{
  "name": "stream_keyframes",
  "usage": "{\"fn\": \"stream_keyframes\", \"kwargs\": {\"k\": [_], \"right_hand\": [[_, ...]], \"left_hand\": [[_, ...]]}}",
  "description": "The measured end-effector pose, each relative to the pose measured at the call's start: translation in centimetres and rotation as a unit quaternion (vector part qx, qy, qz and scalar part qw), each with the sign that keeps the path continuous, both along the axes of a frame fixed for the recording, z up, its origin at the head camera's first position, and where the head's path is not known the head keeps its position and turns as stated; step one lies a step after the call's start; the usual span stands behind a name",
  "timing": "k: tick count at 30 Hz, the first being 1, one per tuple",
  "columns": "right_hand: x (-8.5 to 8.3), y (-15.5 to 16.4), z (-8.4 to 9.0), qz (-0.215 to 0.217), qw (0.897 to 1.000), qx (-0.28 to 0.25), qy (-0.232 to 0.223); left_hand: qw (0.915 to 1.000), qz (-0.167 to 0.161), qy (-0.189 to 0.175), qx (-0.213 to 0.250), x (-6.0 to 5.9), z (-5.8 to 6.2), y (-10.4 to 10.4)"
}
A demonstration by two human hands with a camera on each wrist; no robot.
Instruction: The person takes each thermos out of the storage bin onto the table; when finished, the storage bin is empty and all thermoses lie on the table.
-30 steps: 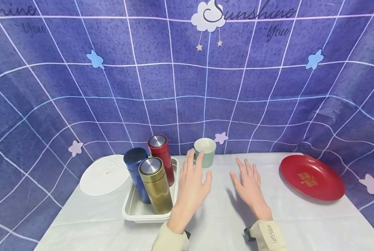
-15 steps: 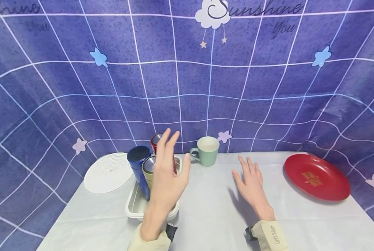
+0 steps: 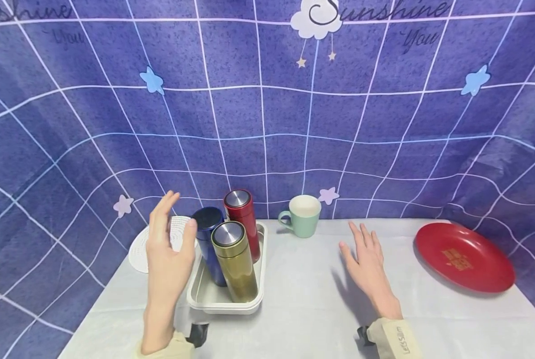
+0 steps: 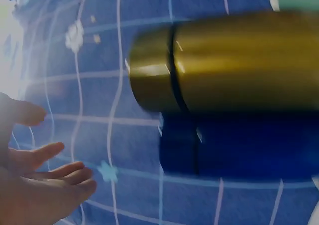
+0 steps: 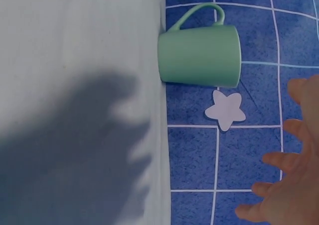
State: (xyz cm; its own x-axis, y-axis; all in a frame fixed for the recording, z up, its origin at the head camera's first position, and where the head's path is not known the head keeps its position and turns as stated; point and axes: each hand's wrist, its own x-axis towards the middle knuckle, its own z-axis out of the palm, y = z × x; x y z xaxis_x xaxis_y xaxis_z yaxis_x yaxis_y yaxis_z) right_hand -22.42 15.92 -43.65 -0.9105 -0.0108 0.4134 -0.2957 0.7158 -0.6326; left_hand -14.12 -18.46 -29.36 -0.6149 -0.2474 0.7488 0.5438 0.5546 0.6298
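Three flasks stand upright in a white tray (image 3: 255, 298): a gold flask (image 3: 235, 264) in front, a blue flask (image 3: 210, 239) behind it on the left, a red flask (image 3: 243, 222) at the back. My left hand (image 3: 167, 249) is raised just left of the blue flask, fingers straight and spread, holding nothing. In the left wrist view the gold flask (image 4: 234, 68) and blue flask (image 4: 239, 143) fill the frame, with my fingers (image 4: 45, 177) at lower left. My right hand (image 3: 366, 262) hovers flat over the white tablecloth, fingers spread, empty.
A mint green mug (image 3: 304, 215) stands at the back of the table, also seen in the right wrist view (image 5: 199, 56). A red plate (image 3: 462, 257) lies at the right. A white woven mat (image 3: 137, 249) lies left of the tray. A blue grid backdrop hangs behind.
My left hand has swung left, from near the mug across the front of the flasks to the tray's left side. The right hand has stayed in place.
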Motion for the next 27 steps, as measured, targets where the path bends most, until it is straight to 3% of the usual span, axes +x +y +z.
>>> {"fn": "stream_keyframes", "kwargs": {"k": [6, 8, 11, 15, 19, 25, 27], "right_hand": [[-0.1, -0.3, 0.1, 0.007, 1.000, -0.007, 0.004], [-0.1, -0.4, 0.2, 0.009, 1.000, -0.009, 0.006], [0.0, -0.7, 0.4, 0.013, 1.000, -0.014, 0.004], [0.0, -0.8, 0.8, 0.019, 0.999, -0.025, 0.009], [0.0, -0.9, 1.2, 0.025, 0.999, -0.035, 0.016], [0.0, -1.0, 1.2, 0.035, 0.998, -0.049, 0.027], [0.0, -1.2, 1.2, 0.043, 0.997, -0.058, 0.034]], "left_hand": [[0.9960, 0.021, -0.087, -0.003, 0.0, -2.5, -2.9], [0.9923, 0.014, -0.123, -0.005, -0.4, -3.6, -3.8], [0.9813, -0.023, -0.191, 0.008, -1.2, -5.4, -5.0], [0.9537, -0.095, -0.282, 0.042, -2.3, -7.6, -6.2], [0.9231, -0.135, -0.357, 0.045, -2.7, -9.4, -7.1], [0.8816, -0.198, -0.427, 0.040, -2.6, -11.5, -7.8], [0.8721, -0.216, -0.437, 0.043, -2.5, -12.0, -7.8]]}}
